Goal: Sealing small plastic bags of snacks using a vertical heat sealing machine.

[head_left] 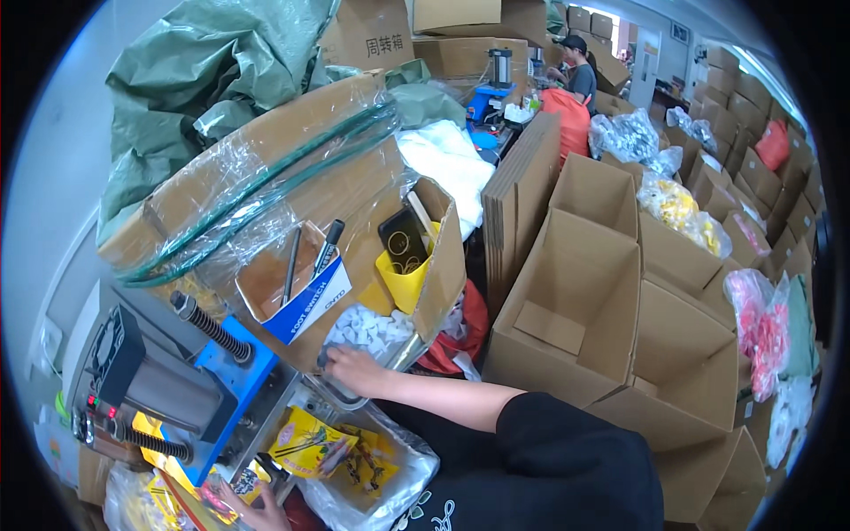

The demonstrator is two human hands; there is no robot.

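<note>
Reaching across from the right, the right hand (347,365) is dipping into a heap of small white plastic pieces (367,332) sitting under the flap of a cardboard box (443,265), fingers curled onto them, though I honestly can't tell if the grip is pinching one or just resting there. Down at the bottom edge, the left hand (257,511) is clenching on a flat yellow packet (199,500), right beside the blue press machine (217,385) and a clear bag of yellow packets (354,460). Empty open cartons (602,301) are standing off to the right, well apart from both hands.
</note>
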